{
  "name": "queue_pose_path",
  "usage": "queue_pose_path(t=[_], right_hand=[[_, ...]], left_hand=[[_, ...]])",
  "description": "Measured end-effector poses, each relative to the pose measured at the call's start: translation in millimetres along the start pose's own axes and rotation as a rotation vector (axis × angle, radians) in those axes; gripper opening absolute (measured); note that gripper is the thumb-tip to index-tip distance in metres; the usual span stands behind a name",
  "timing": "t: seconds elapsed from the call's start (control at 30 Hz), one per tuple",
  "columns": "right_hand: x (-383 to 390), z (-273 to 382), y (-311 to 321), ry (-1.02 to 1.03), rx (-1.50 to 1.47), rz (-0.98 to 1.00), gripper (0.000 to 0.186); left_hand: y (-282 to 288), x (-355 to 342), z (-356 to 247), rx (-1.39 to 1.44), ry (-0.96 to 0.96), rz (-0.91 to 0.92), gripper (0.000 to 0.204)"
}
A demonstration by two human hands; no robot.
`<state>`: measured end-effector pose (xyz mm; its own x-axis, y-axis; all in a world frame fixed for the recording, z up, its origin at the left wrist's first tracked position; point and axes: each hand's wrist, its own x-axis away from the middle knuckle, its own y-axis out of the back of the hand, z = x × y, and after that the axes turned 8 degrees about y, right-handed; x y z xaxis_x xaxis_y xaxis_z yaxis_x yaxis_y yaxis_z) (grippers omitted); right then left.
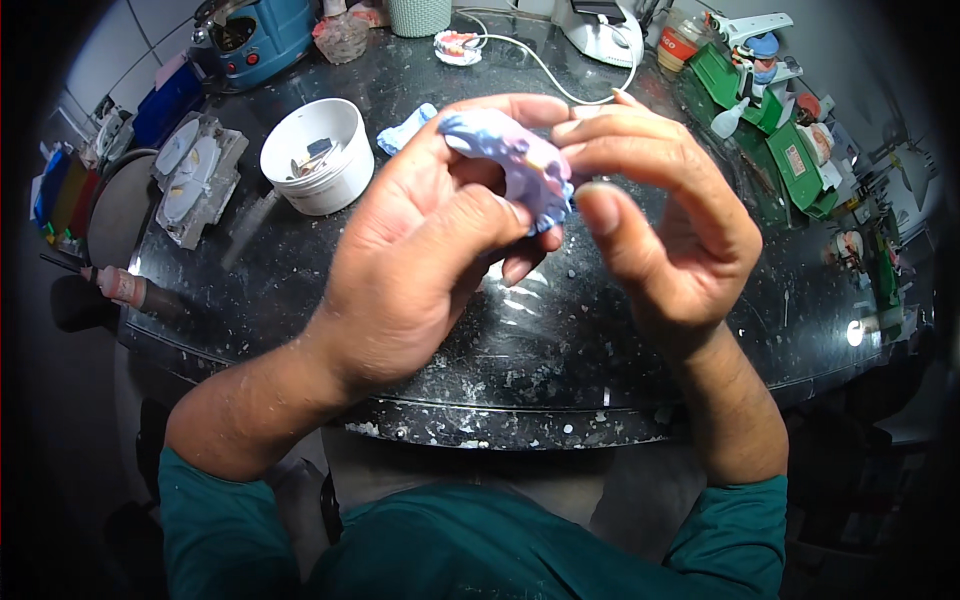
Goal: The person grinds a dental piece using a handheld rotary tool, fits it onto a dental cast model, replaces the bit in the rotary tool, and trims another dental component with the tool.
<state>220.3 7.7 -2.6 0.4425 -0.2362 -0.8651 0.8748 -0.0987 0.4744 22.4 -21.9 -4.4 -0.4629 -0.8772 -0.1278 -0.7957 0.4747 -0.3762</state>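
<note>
Raised over the middle of the bench is a dental impression (530, 165), a curved arch of blue and lilac material with tooth-shaped hollows. My left hand (420, 235) is closed on it, the thumb pressing its inner side and the fingers behind. At the impression's right edge, the curved fingertips of my right hand (675, 195) meet it, while the right thumb stands a little apart from it. Behind my left hand lies another blue piece of similar material (408, 128), partly hidden by the fingers.
A white tub (318, 160) with small pieces inside stands left of my hands. Plaster models (195, 175) sit farther left. At the back are a blue machine (255, 45), a dental model (459, 47) and a white corded device (600, 30). Green trays (800, 170) line the right.
</note>
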Motion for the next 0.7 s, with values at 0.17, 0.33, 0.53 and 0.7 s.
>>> queue_pose_path(t=[0.17,0.33,0.53,0.7], right_hand=[[-3,15,-4,-0.055,0.108,-0.011,0.030],[-4,11,-5,0.050,0.266,0.026,0.039],[-2,10,-5,-0.066,0.150,-0.040,0.038],[1,3,-9,-0.077,-0.009,-0.050,0.035]], left_hand=[[4,-3,17,-0.052,-0.121,0.054,0.052],[6,-1,22,-0.115,-0.160,0.013,0.051],[3,-1,5,0.149,0.282,0.073,0.042],[8,-2,11,0.039,0.201,0.064,0.042]])
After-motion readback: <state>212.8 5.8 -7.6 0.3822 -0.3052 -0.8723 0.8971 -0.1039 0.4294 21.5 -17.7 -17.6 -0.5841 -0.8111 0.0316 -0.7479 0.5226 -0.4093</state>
